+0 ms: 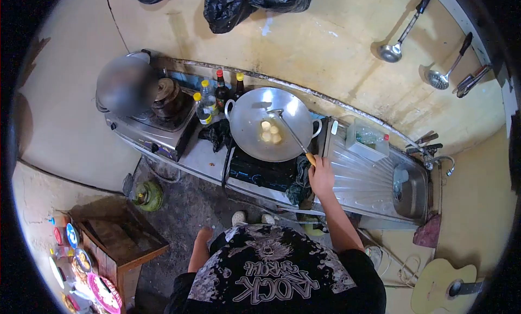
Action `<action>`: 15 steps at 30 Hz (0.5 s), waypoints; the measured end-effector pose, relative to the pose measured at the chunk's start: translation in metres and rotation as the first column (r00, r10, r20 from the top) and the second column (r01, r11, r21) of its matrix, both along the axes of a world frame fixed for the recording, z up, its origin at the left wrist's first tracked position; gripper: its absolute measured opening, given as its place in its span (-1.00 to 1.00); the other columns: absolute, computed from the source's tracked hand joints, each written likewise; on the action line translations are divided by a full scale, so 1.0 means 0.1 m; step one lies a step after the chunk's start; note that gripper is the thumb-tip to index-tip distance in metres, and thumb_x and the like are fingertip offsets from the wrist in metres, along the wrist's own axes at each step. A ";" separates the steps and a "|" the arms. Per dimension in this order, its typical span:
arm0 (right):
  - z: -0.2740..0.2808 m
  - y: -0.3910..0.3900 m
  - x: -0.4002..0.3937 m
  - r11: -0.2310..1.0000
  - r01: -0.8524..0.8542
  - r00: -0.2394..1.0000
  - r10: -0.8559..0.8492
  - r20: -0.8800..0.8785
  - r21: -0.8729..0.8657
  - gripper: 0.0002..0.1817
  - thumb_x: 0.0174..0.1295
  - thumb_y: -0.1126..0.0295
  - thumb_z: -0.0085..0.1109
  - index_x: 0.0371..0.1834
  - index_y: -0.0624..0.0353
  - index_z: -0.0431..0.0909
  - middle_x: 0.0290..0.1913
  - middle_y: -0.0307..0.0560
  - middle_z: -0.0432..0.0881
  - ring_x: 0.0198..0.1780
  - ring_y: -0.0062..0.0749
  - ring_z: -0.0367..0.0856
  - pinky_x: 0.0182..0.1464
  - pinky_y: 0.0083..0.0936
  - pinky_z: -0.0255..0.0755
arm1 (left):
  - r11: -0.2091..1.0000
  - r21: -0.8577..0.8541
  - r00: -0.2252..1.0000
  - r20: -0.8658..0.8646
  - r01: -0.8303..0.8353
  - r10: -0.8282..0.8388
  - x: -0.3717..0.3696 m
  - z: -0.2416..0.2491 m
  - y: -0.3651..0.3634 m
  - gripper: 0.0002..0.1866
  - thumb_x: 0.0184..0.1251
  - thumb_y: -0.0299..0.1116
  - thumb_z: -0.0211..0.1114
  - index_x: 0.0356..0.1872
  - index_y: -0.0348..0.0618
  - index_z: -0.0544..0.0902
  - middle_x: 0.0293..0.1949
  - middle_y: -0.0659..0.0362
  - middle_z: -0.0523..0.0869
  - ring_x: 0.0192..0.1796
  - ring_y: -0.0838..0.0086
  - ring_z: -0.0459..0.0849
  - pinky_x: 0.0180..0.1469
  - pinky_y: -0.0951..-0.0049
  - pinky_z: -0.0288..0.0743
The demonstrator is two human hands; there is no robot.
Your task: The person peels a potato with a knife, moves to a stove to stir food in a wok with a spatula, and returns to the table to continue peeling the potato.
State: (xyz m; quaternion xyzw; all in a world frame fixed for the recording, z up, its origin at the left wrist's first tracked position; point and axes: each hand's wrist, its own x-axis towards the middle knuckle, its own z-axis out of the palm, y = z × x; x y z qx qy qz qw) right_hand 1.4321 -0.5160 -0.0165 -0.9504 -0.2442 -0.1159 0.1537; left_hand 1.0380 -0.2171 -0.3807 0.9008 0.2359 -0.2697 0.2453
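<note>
My right hand (pixel 322 177) is wrapped round the wooden handle of a metal spatula (pixel 291 132). Its head rests inside a large two-handled wok (pixel 245 116), just above several pale, round pieces of food (pixel 269 132) clustered in shiny liquid at the bottom. The wok sits on a black stove (pixel 255 174), with a dark cloth (pixel 299 186) at its right side. Down by my left side hangs my left hand (pixel 204 235), away from the counter. Its fingers are too small and turned away to make out.
Several bottles (pixel 209 99) and a black plastic bag (pixel 216 134) stand left of the wok. Further left, a second stove (pixel 149 130) carries a dark pot (pixel 167 98). On the right are a plastic container (pixel 368 140) and a sink (pixel 415 197). A green gas cylinder (pixel 147 196) stands below.
</note>
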 end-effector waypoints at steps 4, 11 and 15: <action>-0.11 0.09 -0.04 1.000 0.011 0.999 -0.012 -0.038 -0.028 -0.58 0.11 0.38 0.12 0.06 0.16 0.37 -0.12 0.05 0.42 -0.11 -0.03 0.51 -0.17 -0.18 0.50 | 0.960 -0.101 0.965 -0.060 -0.260 0.255 0.03 -0.12 0.09 -0.57 0.28 -0.14 0.00 -0.11 -0.33 0.58 0.01 -0.19 0.57 0.09 -0.05 0.53 0.13 0.10 0.41; -0.23 0.30 -0.20 0.993 0.110 0.986 -0.105 -0.128 0.033 -0.54 0.09 0.39 0.14 0.11 0.09 0.32 -0.07 0.13 0.42 -0.09 0.07 0.51 -0.10 -0.12 0.46 | 0.925 -0.242 0.954 -0.013 -0.294 0.300 0.29 0.32 0.22 -0.62 0.22 -0.14 0.08 -0.17 -0.26 0.62 -0.06 -0.15 0.62 0.00 0.00 0.59 0.05 0.12 0.46; -0.38 0.25 -0.30 0.978 0.190 0.955 -0.164 -0.245 0.086 -0.48 0.08 0.34 0.17 0.15 0.06 0.30 -0.08 0.19 0.42 -0.08 0.16 0.47 -0.07 -0.04 0.42 | 0.879 -0.381 0.941 0.057 -0.288 0.333 0.67 0.78 0.37 -0.64 0.18 -0.15 0.13 -0.20 -0.23 0.65 -0.11 -0.12 0.65 -0.06 0.04 0.63 0.00 0.13 0.49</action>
